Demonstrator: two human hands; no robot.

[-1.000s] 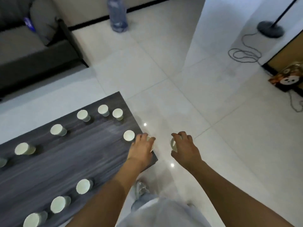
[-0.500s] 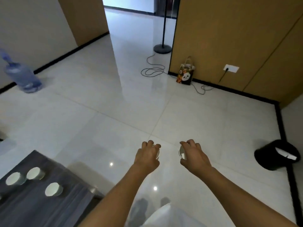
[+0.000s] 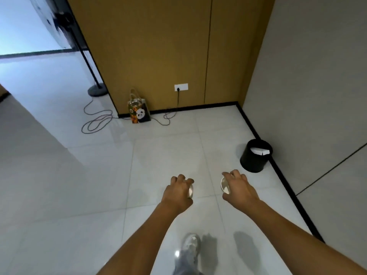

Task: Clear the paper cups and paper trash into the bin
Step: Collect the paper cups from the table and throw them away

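My left hand grips a white paper cup, of which only the rim edge shows past my fingers. In my right hand I hold a second paper cup, its open mouth turned to the left. Both hands are stretched out over the tiled floor. A round black bin stands on the floor against the right wall, ahead of and to the right of my right hand. White paper lies inside the bin.
A panda-print gift bag leans on the brown wall ahead. A loose cable coils on the floor from a wall socket towards a black stand base. My shoe is below.
I have turned right, away from the dark table with its cups, which has left the view. The bin has come closer and now sits ahead at the right. Both hands still hold their cups.
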